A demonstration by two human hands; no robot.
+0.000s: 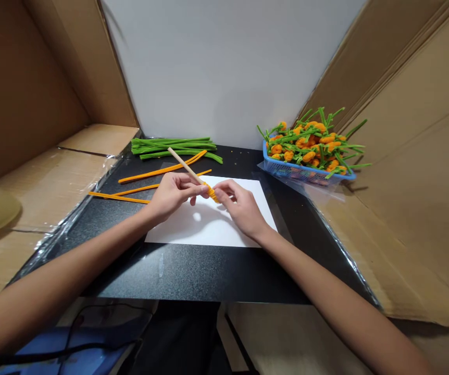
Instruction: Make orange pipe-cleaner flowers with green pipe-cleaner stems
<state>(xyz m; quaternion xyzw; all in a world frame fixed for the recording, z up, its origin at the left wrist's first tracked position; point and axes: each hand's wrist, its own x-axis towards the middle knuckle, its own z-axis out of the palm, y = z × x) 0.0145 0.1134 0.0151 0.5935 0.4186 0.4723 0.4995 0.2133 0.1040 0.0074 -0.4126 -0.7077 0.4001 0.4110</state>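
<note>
Orange coil (212, 194) sits wound on a wooden stick (184, 165) between the hands, left hand (174, 196) pinching stick and coil, right hand (243, 206) closed on its lower end; loose orange stems (150, 173) beyond the left are unwound, orange-and-green pieces (314, 143) heaped in the basket (300, 172) beyond the right.

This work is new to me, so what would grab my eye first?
Probably the blue basket at the back right, heaped with orange and green pieces. Next, at the centre above a white sheet, the left hand holds a pale stick, and the right hand pinches the orange coil at its lower end.
</note>
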